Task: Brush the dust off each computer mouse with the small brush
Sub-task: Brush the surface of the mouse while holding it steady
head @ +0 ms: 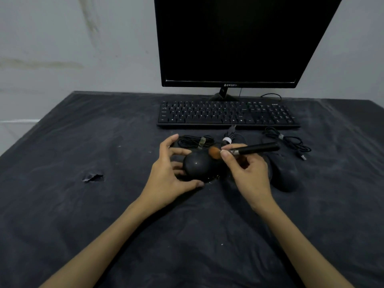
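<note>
Fingers (225,153) of right hand (247,171): pinching small brush (249,150) near its metal collar; orange bristles against top of black mouse (197,165). Left hand (168,173): curled around that mouse's left side, steadying it on dark cloth-covered surface (83,215). Second mouse (285,175): just right of right hand. Keyboard (227,114), monitor (234,38), bundled cables (195,141): behind.

On the desk (62,204), a keyboard (227,114) lies before the monitor (239,38) at the back edge. Toward the front edge from it lie coiled cables (196,141), then one mouse (197,166) left of another mouse (287,175). A brush (245,151) lies above the left mouse's back end.
</note>
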`<state>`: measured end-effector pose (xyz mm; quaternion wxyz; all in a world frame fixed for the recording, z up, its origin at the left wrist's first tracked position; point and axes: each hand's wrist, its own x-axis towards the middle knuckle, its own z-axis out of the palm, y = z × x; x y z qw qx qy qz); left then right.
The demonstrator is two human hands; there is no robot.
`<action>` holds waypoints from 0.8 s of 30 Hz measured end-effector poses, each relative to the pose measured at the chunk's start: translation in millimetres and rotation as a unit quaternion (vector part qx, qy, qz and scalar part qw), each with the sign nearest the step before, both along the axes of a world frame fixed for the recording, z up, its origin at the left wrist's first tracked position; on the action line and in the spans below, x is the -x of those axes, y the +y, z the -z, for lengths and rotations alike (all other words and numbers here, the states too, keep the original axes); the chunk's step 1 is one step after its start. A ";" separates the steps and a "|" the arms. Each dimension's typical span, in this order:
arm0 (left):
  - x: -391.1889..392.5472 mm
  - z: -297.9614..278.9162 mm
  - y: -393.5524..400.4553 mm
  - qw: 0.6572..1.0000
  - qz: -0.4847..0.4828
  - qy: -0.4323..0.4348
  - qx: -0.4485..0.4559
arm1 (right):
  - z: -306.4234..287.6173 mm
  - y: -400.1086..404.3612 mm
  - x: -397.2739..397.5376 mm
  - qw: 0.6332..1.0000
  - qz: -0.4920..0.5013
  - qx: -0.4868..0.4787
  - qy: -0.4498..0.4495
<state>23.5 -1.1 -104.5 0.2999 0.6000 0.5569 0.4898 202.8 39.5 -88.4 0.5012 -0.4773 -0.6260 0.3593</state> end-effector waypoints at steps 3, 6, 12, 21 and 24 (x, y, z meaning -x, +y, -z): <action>-5.6 -5.4 -0.9 0.996 -0.021 -0.077 0.026 | 0.0 -3.6 0.9 0.999 0.002 -0.022 -0.035; -5.1 -5.1 0.4 0.991 -0.041 -0.120 0.036 | -3.7 -5.1 1.3 0.999 -0.010 -0.019 -0.025; -3.6 -8.3 -2.0 0.992 -0.024 -0.122 0.012 | -14.2 -2.5 7.1 0.998 -0.003 -0.039 0.039; -7.7 -13.9 -5.7 0.994 -0.033 -0.108 -0.006 | -16.0 9.9 8.5 0.995 -0.026 -0.042 -0.085; -10.2 -13.3 -5.2 0.993 -0.035 -0.114 -0.004 | -17.4 7.9 9.9 0.996 -0.018 -0.041 -0.083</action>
